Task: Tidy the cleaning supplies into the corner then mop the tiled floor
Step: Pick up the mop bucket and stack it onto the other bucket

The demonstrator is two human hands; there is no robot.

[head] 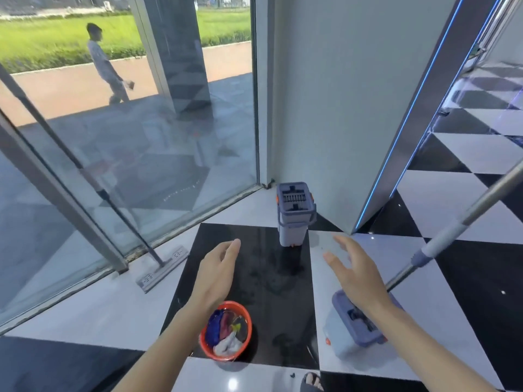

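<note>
Above the checkered floor, left hand and right hand reach forward, fingers loose, empty

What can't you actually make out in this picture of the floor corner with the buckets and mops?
Head view only:
- Near grey-blue mop bucket: the right hand and forearm cover part of its top.
- Metal mop handle on the right: its upper end is cut off by the frame edge; its head is hidden behind that forearm.
- Red round basin: the cloths inside are bunched, so their count is unclear.
- Flat grey mop by the glass: its pole's top leaves the frame.
</note>
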